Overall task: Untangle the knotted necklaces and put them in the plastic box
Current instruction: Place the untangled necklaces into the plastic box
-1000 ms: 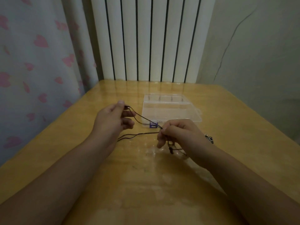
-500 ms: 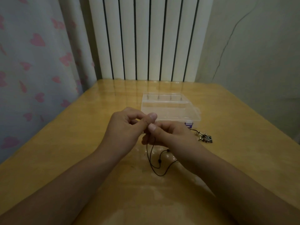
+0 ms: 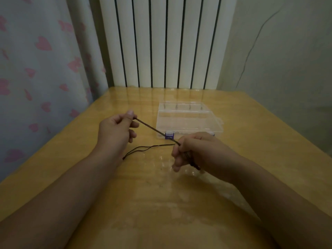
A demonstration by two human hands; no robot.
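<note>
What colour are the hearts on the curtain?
Pink hearts on a pale curtain, seen in the head view.

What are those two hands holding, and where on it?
A dark necklace cord: the left hand pinches one end of a taut stretch, the right hand the other.

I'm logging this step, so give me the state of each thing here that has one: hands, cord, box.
Left hand: pinches one end of the cord, raised above the table.
Right hand: grips the cord's other part, fingers curled.
Cord: pulled taut between the hands; a loose strand lies on the table.
Box: lid closed, flat on the table, nothing visible inside.
</note>
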